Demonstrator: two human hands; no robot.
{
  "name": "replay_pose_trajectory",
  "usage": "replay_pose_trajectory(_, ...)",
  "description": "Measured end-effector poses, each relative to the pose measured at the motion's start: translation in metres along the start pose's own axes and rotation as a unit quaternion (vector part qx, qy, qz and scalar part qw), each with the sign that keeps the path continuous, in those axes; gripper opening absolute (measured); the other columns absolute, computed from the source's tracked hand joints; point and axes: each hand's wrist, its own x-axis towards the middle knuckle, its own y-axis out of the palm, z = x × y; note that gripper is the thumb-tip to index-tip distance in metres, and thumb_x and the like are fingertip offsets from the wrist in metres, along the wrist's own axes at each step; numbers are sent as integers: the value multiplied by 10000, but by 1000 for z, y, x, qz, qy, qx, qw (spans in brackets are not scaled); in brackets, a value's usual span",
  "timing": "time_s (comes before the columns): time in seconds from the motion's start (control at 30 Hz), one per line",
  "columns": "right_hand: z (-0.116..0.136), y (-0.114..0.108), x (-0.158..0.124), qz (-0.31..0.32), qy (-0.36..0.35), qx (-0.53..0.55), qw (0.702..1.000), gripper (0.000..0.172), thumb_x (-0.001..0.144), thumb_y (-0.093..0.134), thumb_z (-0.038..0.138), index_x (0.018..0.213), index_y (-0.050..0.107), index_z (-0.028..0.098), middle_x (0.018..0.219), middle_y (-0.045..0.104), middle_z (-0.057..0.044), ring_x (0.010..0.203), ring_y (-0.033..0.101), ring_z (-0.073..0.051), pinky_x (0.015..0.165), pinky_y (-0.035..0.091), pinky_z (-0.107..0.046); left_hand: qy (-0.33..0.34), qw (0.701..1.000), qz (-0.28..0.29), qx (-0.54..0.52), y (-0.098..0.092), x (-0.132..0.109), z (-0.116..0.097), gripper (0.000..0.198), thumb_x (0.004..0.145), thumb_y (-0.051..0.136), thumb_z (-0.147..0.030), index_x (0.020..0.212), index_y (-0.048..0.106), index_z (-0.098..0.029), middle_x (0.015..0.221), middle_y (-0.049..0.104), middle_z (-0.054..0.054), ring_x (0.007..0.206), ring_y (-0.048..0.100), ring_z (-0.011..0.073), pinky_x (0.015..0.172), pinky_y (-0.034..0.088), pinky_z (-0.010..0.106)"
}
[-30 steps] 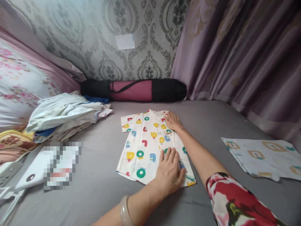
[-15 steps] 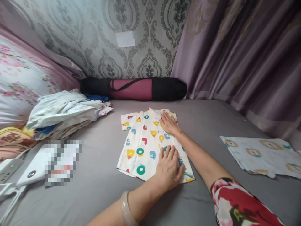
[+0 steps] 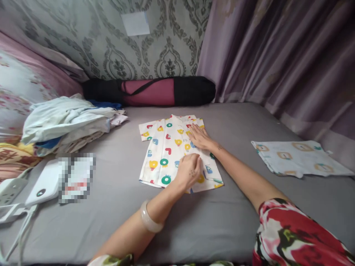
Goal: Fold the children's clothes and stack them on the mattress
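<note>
A small white short-sleeved shirt, printed with red, yellow, green and blue letters and figures, lies spread on the grey bed sheet. Its left-side sleeve sticks out flat. My right hand rests open on the upper right part of the shirt, fingers spread and palm down. Lower down, my left hand is over the middle of the shirt with its fingers curled in. Its fingertips are hidden, so I cannot see whether cloth is pinched in them.
Another folded white printed garment lies at the right. A heap of clothes is at the left, near a white power bank, a power strip and cables. A black and maroon roll bag lies along the wall.
My left hand has gone from lying flat on the shirt to curled fingers. My right hand stays flat near the shoulder. The whole view has shifted slightly.
</note>
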Motion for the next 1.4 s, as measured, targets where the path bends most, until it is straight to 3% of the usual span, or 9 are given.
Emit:
replay_pose_trajectory(0.2,8,11,-41,-21,12,-12,1000,638,993,188,433,1522,244,81,1604,167,-131,1482,108,-225,1194,63,-437,-55,995,-39,-79,-2,6,7,272,963,359,-231,1001,625,-193,965,701,64,913,641,184,836,470,300)
replay_pose_trajectory(0.53,7,15,-69,-58,-20,16,998,642,997,199,456,1501,298,70,1592,204,-155,1477,138,-233,1194,101,-413,-71,990,-71,-94,-19,10,16,230,919,410,-180,1013,619,-166,976,699,75,891,638,180,820,473,292)
replay_pose_trajectory(0.8,11,19,-87,-56,-34,-5,998,634,996,208,439,1504,291,69,1587,224,-153,1474,153,-223,1194,126,-412,-69,995,-33,-65,-28,13,23,243,902,417,-188,1041,614,-165,1040,703,102,961,657,205,868,494,333)
replay_pose_trajectory(1.0,16,18,-96,-63,-26,-21,997,623,990,234,417,1487,325,52,1570,266,-164,1464,195,-235,1200,126,-404,-108,992,-45,-37,-61,-6,45,227,893,460,-293,1020,623,-199,1087,699,79,1010,648,218,879,498,339)
replay_pose_trajectory(1.13,20,15,-111,-32,-38,-18,999,640,995,212,436,1498,297,50,1591,191,-167,1475,144,-244,1204,120,-416,-156,984,-79,-13,-75,-23,63,264,887,459,-354,1035,623,-211,1106,688,69,983,648,221,864,503,348)
replay_pose_trajectory(1.23,26,14,-127,-2,-48,-9,999,659,997,182,476,1512,275,76,1600,153,-157,1479,111,-247,1205,114,-436,-168,978,-117,39,-81,-31,81,279,882,453,-359,1047,618,-206,1073,684,77,953,641,226,870,494,364)
replay_pose_trajectory(1.4,34,13,-139,5,-40,-26,999,620,998,200,437,1497,315,88,1590,208,-148,1475,143,-249,1203,129,-451,-171,952,-185,172,-93,-38,110,288,890,430,-344,1052,603,-181,1033,652,115,1008,594,254,935,452,396)
